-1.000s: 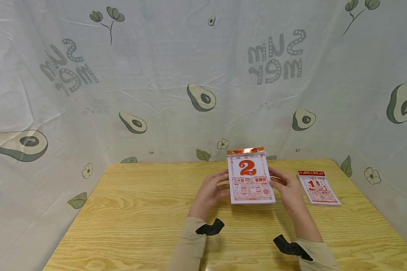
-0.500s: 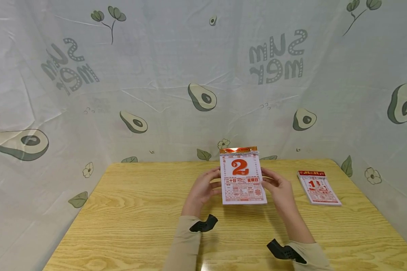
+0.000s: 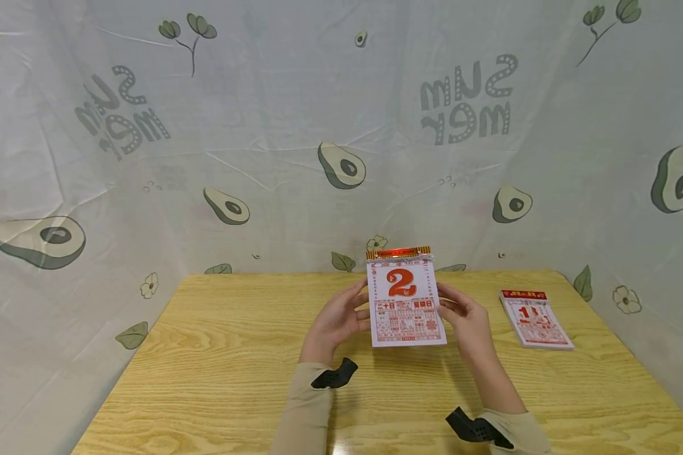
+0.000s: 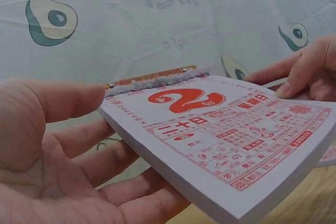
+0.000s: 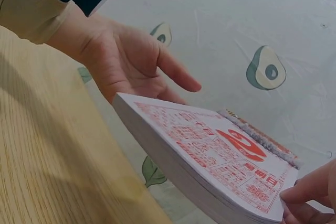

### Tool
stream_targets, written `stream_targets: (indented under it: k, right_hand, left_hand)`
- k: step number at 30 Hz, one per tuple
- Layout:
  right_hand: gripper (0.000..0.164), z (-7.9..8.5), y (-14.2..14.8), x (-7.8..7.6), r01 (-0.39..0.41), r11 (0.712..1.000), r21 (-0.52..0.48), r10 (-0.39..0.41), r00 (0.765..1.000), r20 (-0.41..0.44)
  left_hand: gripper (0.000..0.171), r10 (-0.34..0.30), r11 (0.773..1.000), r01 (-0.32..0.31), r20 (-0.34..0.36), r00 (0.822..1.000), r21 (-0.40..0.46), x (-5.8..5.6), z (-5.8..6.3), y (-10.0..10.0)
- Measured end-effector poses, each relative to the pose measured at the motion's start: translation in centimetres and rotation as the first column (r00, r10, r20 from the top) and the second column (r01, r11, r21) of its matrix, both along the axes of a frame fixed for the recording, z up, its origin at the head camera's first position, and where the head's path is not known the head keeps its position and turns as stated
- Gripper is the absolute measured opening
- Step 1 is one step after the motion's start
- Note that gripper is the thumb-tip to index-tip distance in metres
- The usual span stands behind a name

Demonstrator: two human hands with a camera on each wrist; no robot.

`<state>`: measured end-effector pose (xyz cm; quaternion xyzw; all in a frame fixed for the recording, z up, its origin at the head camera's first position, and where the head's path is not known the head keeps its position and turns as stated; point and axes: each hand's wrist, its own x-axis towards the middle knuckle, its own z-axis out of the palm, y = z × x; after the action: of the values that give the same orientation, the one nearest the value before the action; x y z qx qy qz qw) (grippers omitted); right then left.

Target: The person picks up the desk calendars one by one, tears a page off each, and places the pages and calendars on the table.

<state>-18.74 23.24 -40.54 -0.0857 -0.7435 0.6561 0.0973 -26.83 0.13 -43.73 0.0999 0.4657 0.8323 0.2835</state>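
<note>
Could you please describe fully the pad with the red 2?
The thick white paper pad has red print, a large 2, a shiny red-gold top strip and ragged pale band beneath. It tilts above the table; the right hand pinches one edge, the left hand supports the other from beneath.

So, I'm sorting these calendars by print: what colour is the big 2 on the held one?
The big 2 is red, clearest in the head view.

The white rectangular paper calendar with a red-and-gold header [image 3: 406,309] bears a large red "2" [image 3: 402,282] at 12 o'clock, "二十日" [image 3: 385,305] at 9, "星期日" [image 3: 424,304] at 3. At its 3 o'clock, the white paper calendar with a dark-red header [image 3: 537,321] shows "1" [image 3: 525,314]. The pale avocado-print cloth curtain [image 3: 284,95] carries grey, mirror-reversed "summer" [image 3: 467,101] at 10 and 1.
</note>
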Motion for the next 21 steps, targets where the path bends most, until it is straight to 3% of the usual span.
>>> stream_targets:
  k: [3,21]
  right_hand:
    - [0.044,-0.01,-0.08,0.02,-0.004,1.000,0.007,0.004,1.000,0.003]
    - [0.045,-0.21,-0.85,0.07,-0.067,0.997,-0.024,0.067,0.998,0.004]
  left_hand:
    - [0.048,-0.025,0.999,0.025,-0.008,1.000,0.023,0.04,0.01,-0.25]
    - [0.047,-0.005,0.999,0.006,-0.027,1.000,0.046,-0.15,-0.69,-0.88]
